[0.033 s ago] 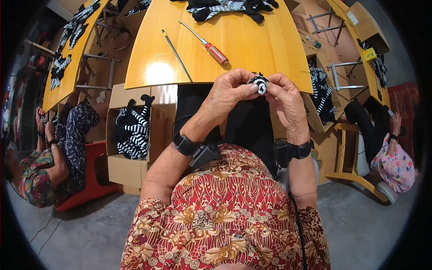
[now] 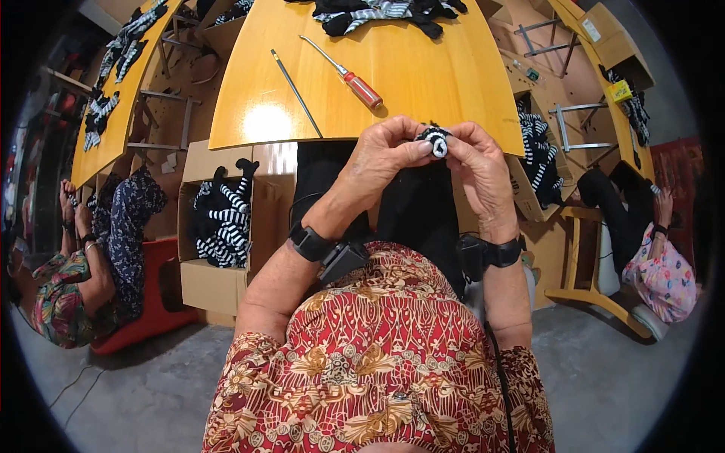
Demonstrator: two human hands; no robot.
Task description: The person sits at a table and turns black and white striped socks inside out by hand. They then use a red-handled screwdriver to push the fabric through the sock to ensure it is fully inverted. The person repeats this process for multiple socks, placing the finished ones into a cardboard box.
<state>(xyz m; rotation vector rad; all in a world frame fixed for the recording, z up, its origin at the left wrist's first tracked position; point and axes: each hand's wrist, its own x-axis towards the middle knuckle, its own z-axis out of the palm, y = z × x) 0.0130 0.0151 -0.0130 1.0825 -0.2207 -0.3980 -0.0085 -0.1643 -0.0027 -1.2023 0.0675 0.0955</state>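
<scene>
Just off the table's near edge, my two hands meet around a small black-and-white striped fabric tube (image 2: pixel 439 143). Its pale open end points toward me. My left hand (image 2: pixel 381 158) pinches it from the left between thumb and fingers, while my right hand (image 2: pixel 483 166) pinches the opposite side. Fingers cover most of the fabric. Beyond my hands lies a tool with a red handle (image 2: pixel 362 89) and a thin metal shaft bent at the tip. Left of that, a slim dark rod (image 2: pixel 297 93) rests on the yellow table (image 2: pixel 249 90), its near end close to the edge.
A heap of black and striped fabric pieces (image 2: pixel 355 19) covers the table's far end. Cardboard boxes holding more stand at left (image 2: pixel 211 287) and right (image 2: pixel 540 208). A person sits on a red chair (image 2: pixel 155 287) at left; another sits on a wooden chair (image 2: pixel 581 298) at right.
</scene>
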